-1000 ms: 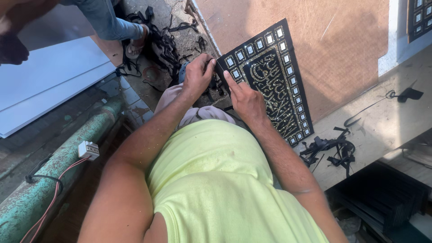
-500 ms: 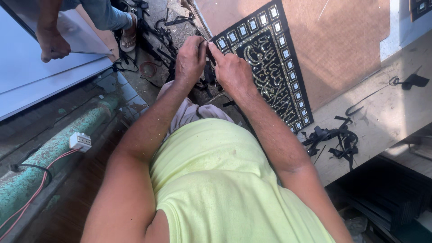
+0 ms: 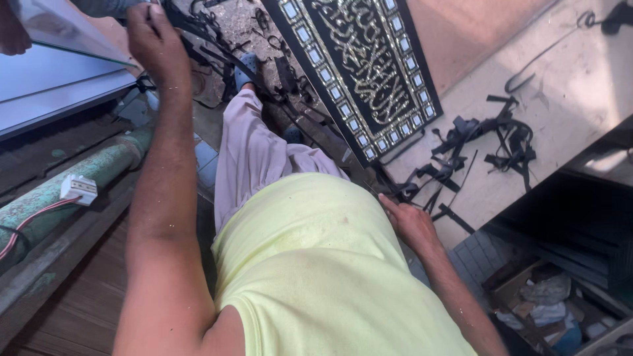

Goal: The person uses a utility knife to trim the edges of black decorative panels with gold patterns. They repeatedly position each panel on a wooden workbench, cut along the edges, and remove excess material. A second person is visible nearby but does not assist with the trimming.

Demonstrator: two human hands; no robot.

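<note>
Black framed panel with gold ornament and small square tiles, leaning far centre. Heap of black strips on the pale surface right of it. Left hand raised far left, fingers curled at a glass sheet's edge; grip unclear. Right hand low, fingers spread flat, empty, beside the strips.
</note>
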